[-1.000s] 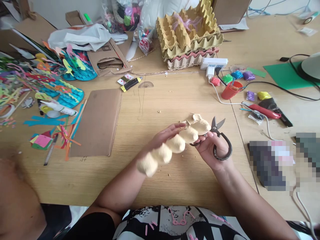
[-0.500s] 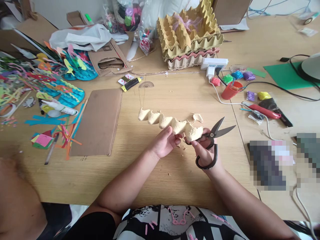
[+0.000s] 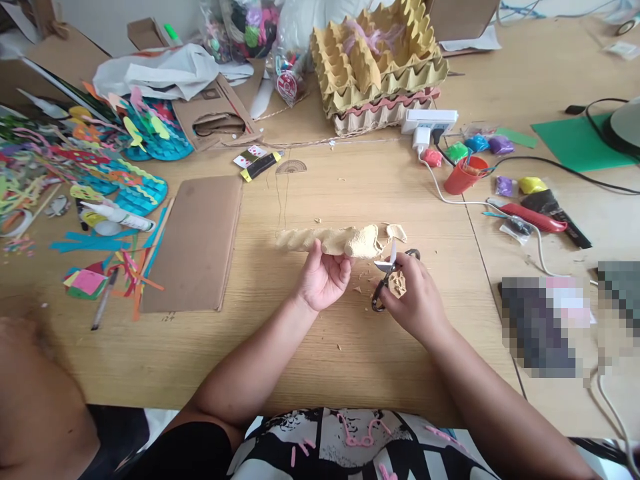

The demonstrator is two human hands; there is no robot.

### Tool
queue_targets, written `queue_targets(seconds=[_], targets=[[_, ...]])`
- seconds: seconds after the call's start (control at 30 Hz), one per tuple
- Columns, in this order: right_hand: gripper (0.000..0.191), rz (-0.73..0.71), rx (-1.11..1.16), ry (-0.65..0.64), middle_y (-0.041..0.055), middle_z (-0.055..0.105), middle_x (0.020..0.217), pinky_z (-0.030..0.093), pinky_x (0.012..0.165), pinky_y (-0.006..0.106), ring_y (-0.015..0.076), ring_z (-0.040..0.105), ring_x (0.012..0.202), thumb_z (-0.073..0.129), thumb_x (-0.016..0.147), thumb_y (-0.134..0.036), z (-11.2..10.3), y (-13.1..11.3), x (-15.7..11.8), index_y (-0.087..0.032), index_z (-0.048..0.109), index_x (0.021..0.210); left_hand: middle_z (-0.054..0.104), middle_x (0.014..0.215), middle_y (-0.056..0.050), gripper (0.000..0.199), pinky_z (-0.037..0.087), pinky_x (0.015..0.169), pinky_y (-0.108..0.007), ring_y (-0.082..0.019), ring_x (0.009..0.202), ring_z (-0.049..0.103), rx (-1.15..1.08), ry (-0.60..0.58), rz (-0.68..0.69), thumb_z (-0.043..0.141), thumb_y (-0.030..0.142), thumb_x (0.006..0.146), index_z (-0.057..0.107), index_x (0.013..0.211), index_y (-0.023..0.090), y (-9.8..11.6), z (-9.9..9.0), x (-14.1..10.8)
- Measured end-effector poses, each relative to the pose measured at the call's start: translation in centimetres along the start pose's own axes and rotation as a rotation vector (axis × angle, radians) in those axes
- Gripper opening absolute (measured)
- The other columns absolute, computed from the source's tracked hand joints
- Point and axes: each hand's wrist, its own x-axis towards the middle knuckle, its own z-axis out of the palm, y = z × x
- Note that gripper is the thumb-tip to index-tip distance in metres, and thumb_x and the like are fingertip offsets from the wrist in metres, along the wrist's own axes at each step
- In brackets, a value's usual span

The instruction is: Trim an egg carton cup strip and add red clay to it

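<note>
My left hand (image 3: 325, 277) is closed on a strip of yellowish egg carton (image 3: 335, 241), a row of several cups held just above the table. In my right hand (image 3: 417, 293) is a pair of scissors (image 3: 385, 267) with black handles, the fingers through the loops. Its blades are parted and point up and left, close to the strip's right end. A torn carton scrap (image 3: 397, 233) lies just beyond that end. Another carton piece (image 3: 398, 285) shows by the right fingers; whether it is held or lies on the table I cannot tell. Small crumbs surround both hands.
A brown cardboard sheet (image 3: 193, 243) lies left, beside colored paper strips (image 3: 133, 267) and a glue bottle (image 3: 117, 215). Stacked egg trays (image 3: 380, 87) stand at the back. To the right are a red cup (image 3: 465, 177), a power strip (image 3: 430, 121) and cables. Another person's arm (image 3: 40, 400) rests at left.
The carton strip has rolled in my left hand and now lies more level. My right hand has left the strip's end and turned the scissors from pointing right to pointing up and left.
</note>
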Motion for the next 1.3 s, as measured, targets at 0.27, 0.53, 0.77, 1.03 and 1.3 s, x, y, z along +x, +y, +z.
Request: queue_targets(seconds=[0.27,0.53,0.77,1.03,1.3], targets=[[0.040,-0.094,-0.026,0.053,0.0126,0.073,0.104,0.058,0.083,0.046,0.0309,0.069,0.095,0.070,0.098,-0.042,0.2,-0.4,0.2,-0.020,0.057,0.129,0.083,0.092,-0.001,0.044,0.062,0.065,-0.015,-0.011,0.077,0.079,-0.163,0.043,-0.144,0.071,0.064,0.096,0.076,0.116,0.025,0.3,1.0,-0.7],[0.042,-0.142,0.038,0.063,0.0109,0.073,0.105,0.058,0.076,0.043,0.0286,0.070,0.091,0.069,0.098,-0.038,0.7,-0.5,-0.1,-0.021,0.054,0.134,0.083,0.083,-0.006,0.056,0.061,0.057,-0.016,-0.013,0.064,0.078,-0.283,0.053,-0.238,0.048,0.064,0.107,0.077,0.100,0.018,0.8,2.4,-1.4],[0.041,-0.199,-0.093,0.161,0.0107,0.071,0.100,0.057,0.075,0.043,0.0292,0.067,0.089,0.070,0.098,-0.038,-0.1,-0.9,0.1,-0.021,0.055,0.132,0.082,0.079,-0.006,0.055,0.061,0.056,-0.016,-0.014,0.063,0.078,-0.232,0.039,-0.243,0.053,0.064,0.106,0.078,0.098,0.016,0.6,2.4,-1.4],[0.040,-0.270,-0.164,0.190,0.0101,0.069,0.097,0.055,0.072,0.041,0.0278,0.064,0.084,0.069,0.096,-0.034,-0.3,-0.9,0.3,-0.019,0.055,0.130,0.084,0.084,-0.005,0.057,0.061,0.056,-0.015,-0.012,0.063,0.078,-0.257,0.014,-0.259,0.046,0.065,0.108,0.078,0.102,0.018,0.5,2.1,-1.4],[0.047,-0.289,-0.181,0.205,0.0102,0.068,0.097,0.055,0.076,0.044,0.0292,0.063,0.086,0.069,0.095,-0.034,-0.1,-0.7,0.1,-0.018,0.054,0.137,0.083,0.086,-0.007,0.058,0.062,0.057,-0.017,-0.015,0.071,0.081,-0.258,0.002,-0.252,0.042,0.064,0.110,0.077,0.111,0.017,0.4,1.8,-1.4]])
